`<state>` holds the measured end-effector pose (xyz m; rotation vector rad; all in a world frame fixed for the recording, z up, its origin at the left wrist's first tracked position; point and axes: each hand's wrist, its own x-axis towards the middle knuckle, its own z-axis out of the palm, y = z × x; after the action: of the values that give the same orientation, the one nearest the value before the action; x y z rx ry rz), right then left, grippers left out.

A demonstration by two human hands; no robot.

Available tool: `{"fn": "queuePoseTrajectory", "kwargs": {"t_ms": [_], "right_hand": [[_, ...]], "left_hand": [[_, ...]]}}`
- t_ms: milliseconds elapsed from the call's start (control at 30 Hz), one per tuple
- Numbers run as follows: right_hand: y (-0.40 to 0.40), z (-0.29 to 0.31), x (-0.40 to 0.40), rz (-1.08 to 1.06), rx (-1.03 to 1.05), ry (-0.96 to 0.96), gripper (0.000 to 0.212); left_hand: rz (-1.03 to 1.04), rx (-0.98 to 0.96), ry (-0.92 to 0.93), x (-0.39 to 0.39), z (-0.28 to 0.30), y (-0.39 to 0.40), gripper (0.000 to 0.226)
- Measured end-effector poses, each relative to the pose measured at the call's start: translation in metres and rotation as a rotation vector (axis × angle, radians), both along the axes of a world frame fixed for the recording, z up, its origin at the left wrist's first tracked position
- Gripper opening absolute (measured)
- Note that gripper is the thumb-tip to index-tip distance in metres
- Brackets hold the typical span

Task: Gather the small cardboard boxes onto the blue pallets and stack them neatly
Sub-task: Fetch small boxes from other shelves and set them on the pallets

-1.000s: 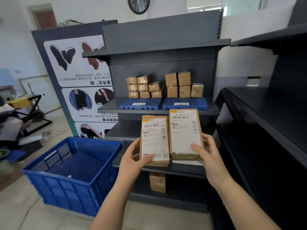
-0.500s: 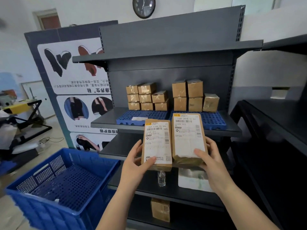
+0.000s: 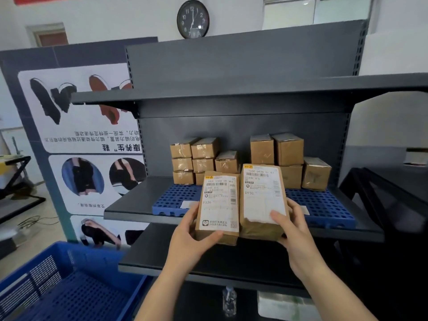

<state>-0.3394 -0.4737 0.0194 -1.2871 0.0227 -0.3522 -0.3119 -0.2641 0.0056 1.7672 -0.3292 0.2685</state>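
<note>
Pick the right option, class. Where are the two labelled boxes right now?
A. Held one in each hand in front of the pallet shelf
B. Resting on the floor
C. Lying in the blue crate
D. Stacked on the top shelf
A: the left hand grips the smaller labelled box and the right hand grips the larger labelled box, both raised before the blue pallets.

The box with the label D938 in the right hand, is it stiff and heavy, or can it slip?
The D938 box is probably light: the right hand holds it alone. Its lower end looks crumpled, so perhaps soft cardboard. The glossy tape may be somewhat slippery.
</note>
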Motion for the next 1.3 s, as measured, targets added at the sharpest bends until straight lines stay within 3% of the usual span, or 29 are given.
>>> {"fn": "queuePoseTrajectory", "kwargs": {"t_ms": [133,400,833,1033,1300], "right_hand": [[-0.004,0.005,0.035,-0.012,0.025,0.006,0.043],[-0.027,0.011,0.103,-0.039,0.045,0.001,0.04],[-0.05,0.026,0.165,0.048,0.016,-0.077,0.036],[-0.054,0.037,0.181,0.019,-0.005,-0.084,0.037],[-0.05,0.044,0.195,-0.011,-0.03,-0.113,0.036]], "left_hand": [[0.01,0.092,-0.018,0.035,0.003,-0.006,0.087],[0.083,0.146,-0.064,0.108,0.014,-0.034,0.084],[0.212,0.037,-0.13,0.19,0.024,-0.065,0.079],[0.205,0.0,-0.159,0.216,0.038,-0.078,0.064],[0.178,-0.044,-0.14,0.251,0.042,-0.083,0.075]]}}
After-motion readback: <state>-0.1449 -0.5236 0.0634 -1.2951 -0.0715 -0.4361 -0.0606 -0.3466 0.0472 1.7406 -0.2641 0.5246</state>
